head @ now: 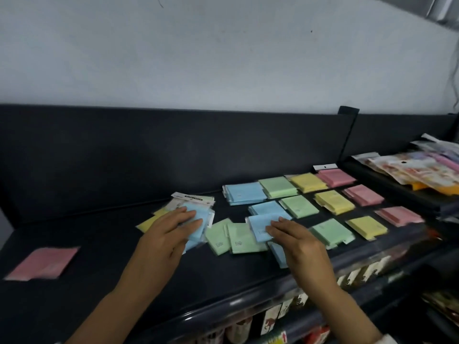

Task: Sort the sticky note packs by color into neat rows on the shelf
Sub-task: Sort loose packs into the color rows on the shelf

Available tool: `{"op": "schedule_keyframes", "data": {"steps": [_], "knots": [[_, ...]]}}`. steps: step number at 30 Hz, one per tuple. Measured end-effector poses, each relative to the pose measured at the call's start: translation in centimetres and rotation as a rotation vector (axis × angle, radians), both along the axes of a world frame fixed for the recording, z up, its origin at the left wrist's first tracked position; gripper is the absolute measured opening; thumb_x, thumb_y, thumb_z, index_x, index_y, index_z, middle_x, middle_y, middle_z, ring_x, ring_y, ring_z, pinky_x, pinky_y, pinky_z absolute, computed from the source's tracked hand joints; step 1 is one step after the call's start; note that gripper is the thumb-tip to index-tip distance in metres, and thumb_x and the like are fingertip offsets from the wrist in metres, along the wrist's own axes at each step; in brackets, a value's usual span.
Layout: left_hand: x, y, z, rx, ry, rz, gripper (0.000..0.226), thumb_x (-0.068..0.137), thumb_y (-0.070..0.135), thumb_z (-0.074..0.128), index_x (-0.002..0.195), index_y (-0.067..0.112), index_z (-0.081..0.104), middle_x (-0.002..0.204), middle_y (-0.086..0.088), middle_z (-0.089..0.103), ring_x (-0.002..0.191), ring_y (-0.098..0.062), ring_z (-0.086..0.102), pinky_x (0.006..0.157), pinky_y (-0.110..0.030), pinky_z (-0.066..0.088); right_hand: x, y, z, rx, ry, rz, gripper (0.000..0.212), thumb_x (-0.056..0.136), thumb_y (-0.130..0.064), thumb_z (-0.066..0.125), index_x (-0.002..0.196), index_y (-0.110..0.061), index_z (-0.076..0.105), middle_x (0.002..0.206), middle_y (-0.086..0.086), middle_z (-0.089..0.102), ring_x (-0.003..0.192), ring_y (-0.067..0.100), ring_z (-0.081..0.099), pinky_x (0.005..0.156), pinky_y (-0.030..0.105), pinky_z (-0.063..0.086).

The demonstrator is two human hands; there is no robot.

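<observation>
Both hands are down on the matte black metal shelf (99,219). The left hand (169,232) lies flat, fingers straight and relaxed, pressing on a loose heap of pale blue cellophane-wrapped sticky note packs (198,218). It grips nothing that I can see. Yellow square packs (149,222) poke out from under that heap at nine o'clock.

The right hand (298,242), at three o'clock of the left, rests straight fingers on a single pale blue square pack (259,225); its thumb is hidden. Between the hands, two pale green flat packs (236,238) lie skewed and overlapping.

From one to three o'clock of the right hand comes the sorted grid. Blue stacks (244,193), green stacks (299,206), yellow stacks (334,201) and pink stacks (363,194) sit side by side in colour lines, with narrow black gaps between them. The nearest green stack sits close to the shelf's rounded glossy front lip (231,300).

Far out at eight o'clock lies one pink wrapped pack (44,263), alone, with wide bare shelf all round it. There is big open room too at eleven o'clock, up to the dark back panel (173,145). At two o'clock a black upright divider (347,135) bounds the shelf. Beyond it sits a tray of mixed glossy packets (409,170). Everything is a bit motion-blurred.
</observation>
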State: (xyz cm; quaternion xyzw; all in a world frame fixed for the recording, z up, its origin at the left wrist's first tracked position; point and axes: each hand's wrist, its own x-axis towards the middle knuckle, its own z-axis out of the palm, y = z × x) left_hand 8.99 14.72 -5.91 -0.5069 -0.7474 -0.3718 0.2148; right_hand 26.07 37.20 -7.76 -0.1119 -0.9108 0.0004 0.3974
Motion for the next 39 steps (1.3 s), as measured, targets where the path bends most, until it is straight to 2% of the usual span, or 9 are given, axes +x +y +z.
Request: {"op": "schedule_keyframes", "data": {"steps": [2,4,8,13,15,19,25,36,39], "knots": [[0.2,0.4,0.2,-0.021,0.024,0.009,0.036,0.081,0.014,0.043,0.105,0.007,0.070,0.116,-0.008,0.062,0.118,-0.014,0.045,0.106,-0.019,0.022,-1.0,2.4,0.4,-0.015,-0.088,0.026,0.048,0.061,0.014,0.062,0.098,-0.014,0.074,0.103,0.007,0.071,0.095,0.024,0.069,0.067,0.039,0.060],[0.3,0.9,0.2,-0.031,0.040,0.023,0.032,0.078,0.002,0.055,0.106,0.008,0.069,0.116,-0.010,0.063,0.118,-0.014,0.044,0.107,-0.018,0.020,-2.2,4.4,1.1,-0.032,-0.098,0.056,0.045,0.062,0.013,0.061,0.097,-0.013,0.074,0.102,0.008,0.072,0.091,0.025,0.070,0.065,0.038,0.060],[0.5,2.1,0.4,-0.055,0.040,0.038,0.044,0.070,-0.011,0.065,0.108,0.010,0.069,0.116,-0.010,0.064,0.118,-0.013,0.045,0.108,-0.016,0.023,-4.7,7.3,2.3,-0.085,-0.044,0.087,0.037,0.065,0.014,0.073,0.096,-0.007,0.074,0.103,0.013,0.071,0.094,0.025,0.068,0.082,0.034,0.054],[0.9,3.5,0.0,-0.100,0.028,0.042,0.054,0.060,-0.017,0.075,0.107,0.009,0.069,0.114,-0.011,0.065,0.116,-0.014,0.046,0.106,-0.022,0.024,-5.6,10.1,0.2,-0.230,-0.435,0.136,0.044,0.081,0.010,0.055,0.116,-0.012,0.066,0.127,0.008,0.060,0.117,0.024,0.058,0.103,0.025,0.041],[1.1,4.1,-0.3,-0.102,0.016,0.026,0.053,0.062,-0.015,0.075,0.109,0.010,0.068,0.115,-0.009,0.064,0.116,-0.014,0.046,0.105,-0.023,0.026,-5.3,10.0,0.1,-0.265,-0.485,0.108,0.054,0.079,0.014,0.047,0.124,-0.014,0.060,0.136,0.003,0.053,0.125,0.020,0.051,0.108,0.024,0.036],[2.3,6.6,-0.5,-0.119,0.044,-0.008,0.047,0.067,-0.006,0.072,0.109,0.013,0.068,0.112,-0.006,0.065,0.109,-0.011,0.048,0.100,-0.018,0.031,-4.2,9.6,1.6,-0.284,-0.405,0.072,0.065,0.071,0.019,0.043,0.125,-0.014,0.059,0.138,0.001,0.050,0.129,0.018,0.046,0.108,0.019,0.029],[6.7,11.8,-0.9,-0.234,0.067,-0.152,0.041,0.074,0.015,0.056,0.113,0.021,0.064,0.112,0.003,0.064,0.106,-0.012,0.056,0.081,-0.025,0.054,-0.6,9.9,3.4,-0.263,-0.184,0.054,0.046,0.076,0.019,0.053,0.112,-0.006,0.067,0.119,0.009,0.064,0.111,0.024,0.061,0.098,0.017,0.036],[9.3,15.6,-2.0,-0.321,0.028,-0.310,0.051,0.067,0.008,0.072,0.115,0.024,0.064,0.112,0.003,0.064,0.102,-0.014,0.061,0.075,-0.028,0.057,3.6,10.9,3.7,-0.272,-0.144,-0.017,0.039,0.080,0.014,0.056,0.110,-0.008,0.068,0.116,0.006,0.066,0.109,0.020,0.062,0.097,0.012,0.035],[9.2,15.9,-1.7,-0.400,0.000,-0.337,0.042,0.082,0.044,0.054,0.120,0.027,0.061,0.121,0.011,0.057,0.111,-0.005,0.052,0.090,-0.021,0.049,3.8,10.6,3.7,-0.279,-0.145,-0.019,0.036,0.081,0.011,0.059,0.109,-0.009,0.069,0.114,0.006,0.066,0.107,0.020,0.062,0.096,0.007,0.031]]}}
